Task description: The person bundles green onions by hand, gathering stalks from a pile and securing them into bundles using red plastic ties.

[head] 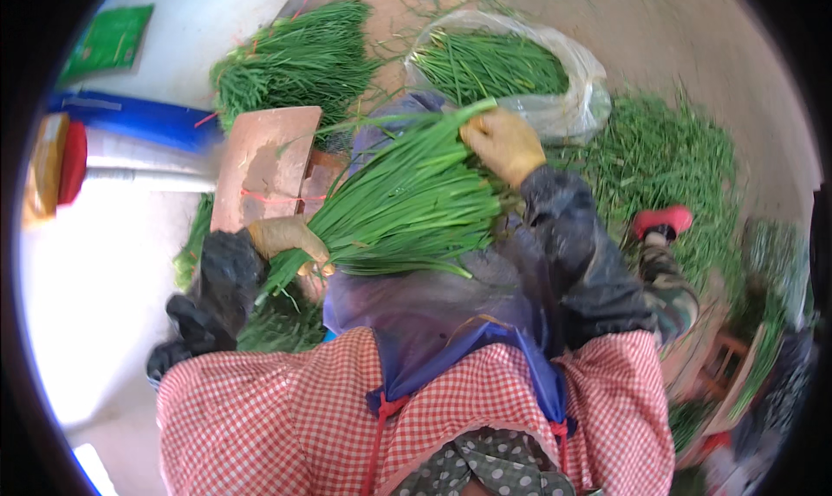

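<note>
My left hand (289, 239), in a yellowish glove, grips the narrow lower-left end of a bunch of long green leaves (403, 203), which look like garlic chives. The bunch fans out over my lap, above a blue plastic apron (448, 301). My right hand (504, 142), gloved too, has its fingers closed on a few stalks at the upper right of the bunch. Beside my left hand stands a small board (266, 164) with a wet patch, and a thin red tie (279, 198) lies across it.
Tied bundles of chives (299, 60) lie at the upper left. An open clear plastic bag (588, 99) holds more chives. Loose green leaves (663, 164) cover the floor at right, beside another person's red shoe (663, 220). A blue object (143, 116) and a green packet (117, 38) lie at left.
</note>
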`<state>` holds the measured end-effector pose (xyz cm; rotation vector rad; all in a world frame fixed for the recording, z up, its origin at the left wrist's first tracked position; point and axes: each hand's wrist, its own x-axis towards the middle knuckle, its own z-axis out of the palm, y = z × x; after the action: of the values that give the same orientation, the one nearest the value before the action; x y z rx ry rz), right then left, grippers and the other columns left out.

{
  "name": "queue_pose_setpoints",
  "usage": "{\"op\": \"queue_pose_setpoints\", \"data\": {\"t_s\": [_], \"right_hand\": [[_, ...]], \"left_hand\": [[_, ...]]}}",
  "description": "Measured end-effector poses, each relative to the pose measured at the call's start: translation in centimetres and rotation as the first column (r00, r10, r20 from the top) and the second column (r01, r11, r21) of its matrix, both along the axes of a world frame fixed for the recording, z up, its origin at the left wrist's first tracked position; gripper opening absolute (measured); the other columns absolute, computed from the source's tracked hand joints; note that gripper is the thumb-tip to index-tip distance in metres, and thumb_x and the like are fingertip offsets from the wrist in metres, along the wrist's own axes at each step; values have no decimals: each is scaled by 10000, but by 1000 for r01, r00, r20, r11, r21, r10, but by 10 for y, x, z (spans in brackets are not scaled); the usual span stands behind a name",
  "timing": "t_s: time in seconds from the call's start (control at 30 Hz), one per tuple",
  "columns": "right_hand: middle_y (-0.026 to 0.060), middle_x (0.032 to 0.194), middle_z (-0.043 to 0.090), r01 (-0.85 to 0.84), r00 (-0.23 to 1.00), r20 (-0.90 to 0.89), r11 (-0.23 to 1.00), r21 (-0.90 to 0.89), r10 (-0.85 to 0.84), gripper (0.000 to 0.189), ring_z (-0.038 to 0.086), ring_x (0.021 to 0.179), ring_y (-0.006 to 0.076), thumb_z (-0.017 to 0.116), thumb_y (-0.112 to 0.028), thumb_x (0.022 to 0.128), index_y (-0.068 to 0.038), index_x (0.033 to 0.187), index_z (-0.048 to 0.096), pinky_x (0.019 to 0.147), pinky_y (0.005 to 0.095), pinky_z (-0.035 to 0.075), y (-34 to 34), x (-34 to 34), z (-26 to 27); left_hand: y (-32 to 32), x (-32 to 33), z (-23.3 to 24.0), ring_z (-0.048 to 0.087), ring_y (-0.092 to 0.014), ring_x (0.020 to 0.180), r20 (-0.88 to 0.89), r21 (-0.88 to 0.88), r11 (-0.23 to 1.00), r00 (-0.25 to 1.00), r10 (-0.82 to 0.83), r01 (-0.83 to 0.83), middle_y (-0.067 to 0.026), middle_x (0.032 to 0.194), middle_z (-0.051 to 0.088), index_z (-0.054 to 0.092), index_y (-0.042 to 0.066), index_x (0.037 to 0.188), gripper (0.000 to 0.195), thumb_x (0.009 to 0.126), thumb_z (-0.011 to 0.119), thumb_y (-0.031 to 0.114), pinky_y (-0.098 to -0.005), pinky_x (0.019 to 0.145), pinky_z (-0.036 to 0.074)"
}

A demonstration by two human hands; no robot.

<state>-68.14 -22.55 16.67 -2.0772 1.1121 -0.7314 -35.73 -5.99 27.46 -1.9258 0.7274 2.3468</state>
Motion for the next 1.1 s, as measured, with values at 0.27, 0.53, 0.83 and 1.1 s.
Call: {"op": "queue_pose_setpoints", "data": {"t_s": [0.27, 0.53, 0.83, 1.1], "right_hand": [[167, 974, 673, 392, 872, -220, 892, -226, -438, 322, 644, 949, 326, 518, -296, 900, -32, 865, 698, 815, 430, 513, -29, -14, -11], [69, 1024, 683, -73, 963, 213, 604, 793, -163, 516, 649, 836, 176, 528, -524, 919, -44, 1062, 653, 634, 325, 498, 9, -99, -34], [-74, 669, 466, -625, 318, 721, 436, 648, -616, 221, 364, 479, 21, 524, -252, 985, -71, 1085, 604, 403, 175, 288, 20, -91, -48], [96, 961, 682, 519, 820, -10, 736, 434, -573, 472, 629, 900, 217, 566, -463, 908, -44, 1106, 653, 832, 334, 477, 6, -166, -114]], "left_hand": [[23, -22, -20, 563, -173, 516, -243, -55, 964, 940, 240, -261, -223, 835, 648, 502, -47, 1285, 555, 749, 620, 38, -250, 550, 469], [49, 3, -72, 475, -152, 438, -282, 4, 921, 883, 375, -389, -112, 567, 578, 643, -50, 910, 319, 745, 629, 223, -273, 414, 368], [31, 41, -88, 374, -131, 407, -504, -105, 936, 829, 242, -337, -37, 481, 485, 588, -19, 812, 347, 823, 597, 328, -255, 433, 287], [25, 39, -102, 359, -108, 413, -481, -110, 968, 864, 148, -227, 19, 456, 447, 576, 29, 796, 342, 822, 560, 370, -254, 468, 296]]}}
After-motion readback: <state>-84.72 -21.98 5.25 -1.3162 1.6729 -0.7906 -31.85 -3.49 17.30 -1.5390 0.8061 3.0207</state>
